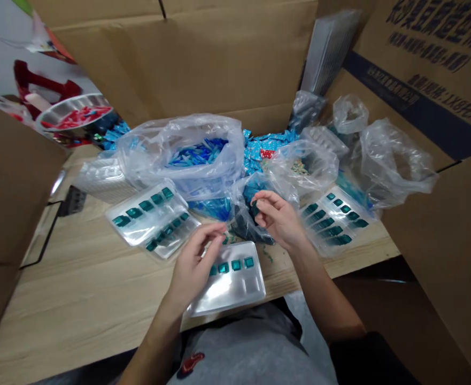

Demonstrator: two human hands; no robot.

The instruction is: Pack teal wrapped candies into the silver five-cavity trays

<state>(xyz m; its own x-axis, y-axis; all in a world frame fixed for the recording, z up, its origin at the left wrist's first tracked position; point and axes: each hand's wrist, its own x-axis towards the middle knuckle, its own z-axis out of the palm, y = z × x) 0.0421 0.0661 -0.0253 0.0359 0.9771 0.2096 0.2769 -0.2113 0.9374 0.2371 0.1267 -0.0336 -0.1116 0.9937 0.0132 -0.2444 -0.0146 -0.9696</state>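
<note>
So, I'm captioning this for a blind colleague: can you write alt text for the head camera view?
A person's right hand pinches a small teal piece while the left hand sits beside a clear plastic tray of teal squares. Clear plastic bags, one holding blue pieces, crowd a wooden table between cardboard flaps.
</note>
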